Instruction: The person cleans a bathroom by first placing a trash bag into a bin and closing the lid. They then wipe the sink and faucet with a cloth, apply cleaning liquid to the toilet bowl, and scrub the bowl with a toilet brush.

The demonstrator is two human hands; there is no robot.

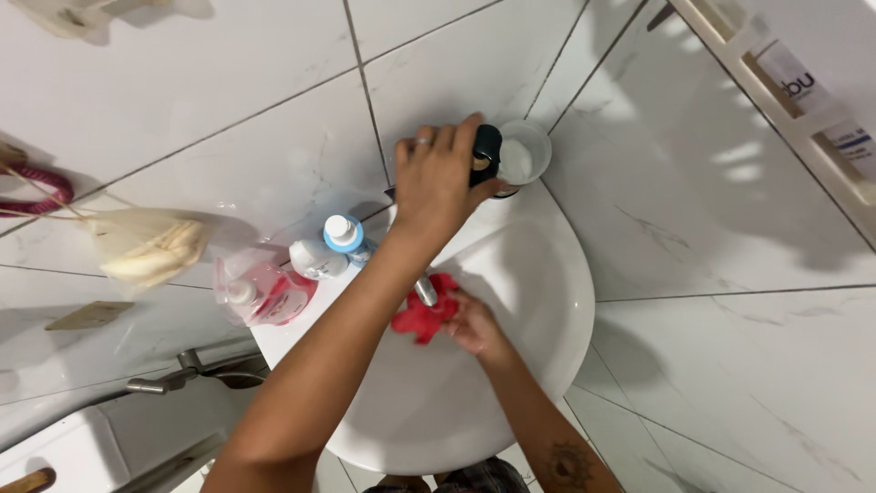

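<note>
- The tap (pixel 425 290) is mostly hidden behind the left forearm; only a short metal piece shows.
- The dark bottle (pixel 486 155) is partly covered by fingers, so its shape is hard to make out.
- The left hand (pixel 436 178) reaches to the back of the sink (pixel 547 301), fingers curled closed round the dark bottle, just beside a white cup (pixel 524 153).
- The right hand (pixel 474 324) is closed on a red cloth (pixel 422 315) over the basin, under the tap.

Person, two bare arms, no sleeves; left hand (pixel 436 178): ring on one finger; right hand (pixel 474 321): unadorned; right forearm: dark round tattoo (pixel 566 464) near the elbow
</note>
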